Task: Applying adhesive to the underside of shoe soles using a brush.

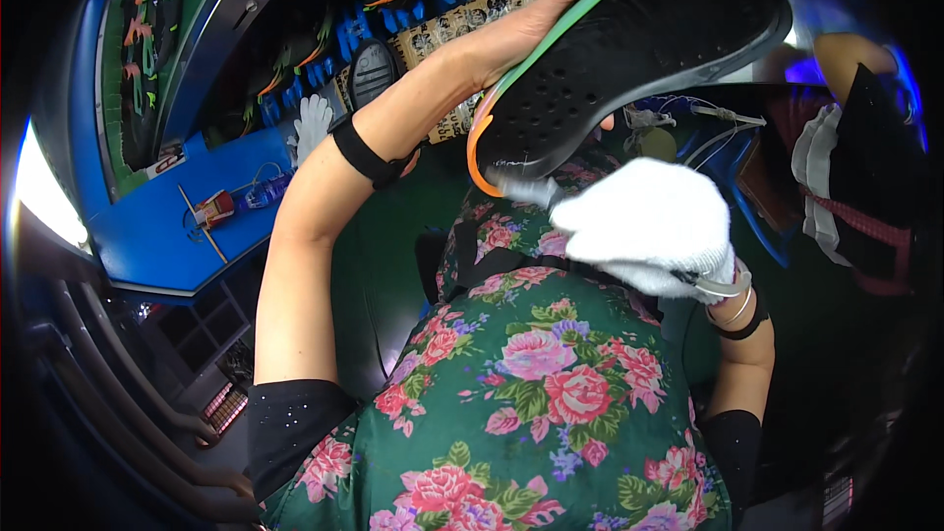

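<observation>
One shoe sole [639, 59] mid-work by the looks, w/ small tool [528, 189] up at its orange rim [474, 152]. Can't tell exact amt. done: green strip [553, 36] on along near side, then orange round the end, prob. the current spot; far edge just black, w/ no clear sign of finished or untouched. Tool tip blurred, so contact w/ rim likely, not certain.

Re. position: sole gripped in L hand [526, 29], bare, thumb along green strip, most fingers hidden behind. Extends right of L hand & ahead of R hand [649, 226]; orange end just left & ahead of latter. R hand in white glove, closed round tool, apart from sole. Well left of L hand: blue desk [147, 236] w/ thin stick [203, 224], plus loose glove [313, 123], nearer L forearm.
</observation>
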A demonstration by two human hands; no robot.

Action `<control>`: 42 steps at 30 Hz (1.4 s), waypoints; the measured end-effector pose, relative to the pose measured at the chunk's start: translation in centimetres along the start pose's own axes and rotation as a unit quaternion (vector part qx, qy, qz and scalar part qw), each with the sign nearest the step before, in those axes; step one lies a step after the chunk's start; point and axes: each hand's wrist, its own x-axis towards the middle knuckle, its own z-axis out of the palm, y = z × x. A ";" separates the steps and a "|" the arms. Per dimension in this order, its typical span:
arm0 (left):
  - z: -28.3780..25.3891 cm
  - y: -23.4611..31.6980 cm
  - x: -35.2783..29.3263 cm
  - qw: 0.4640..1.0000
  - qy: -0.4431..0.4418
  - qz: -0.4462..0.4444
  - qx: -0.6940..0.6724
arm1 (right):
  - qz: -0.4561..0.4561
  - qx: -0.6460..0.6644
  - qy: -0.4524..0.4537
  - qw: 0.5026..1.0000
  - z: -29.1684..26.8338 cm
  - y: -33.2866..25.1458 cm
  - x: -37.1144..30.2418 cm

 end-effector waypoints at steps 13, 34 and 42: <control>0.6 -0.2 0.4 0.990 0.071 -0.052 0.110 | -0.031 -0.111 -0.079 0.990 0.3 1.1 0.3; -0.3 -1.8 -0.9 0.961 -0.111 -0.018 -0.254 | -0.059 -0.117 -0.060 0.990 -1.2 -2.1 1.7; 0.5 -2.9 -0.8 0.945 -0.203 0.009 -0.257 | 0.026 -0.057 -0.083 0.995 -1.7 -2.4 0.7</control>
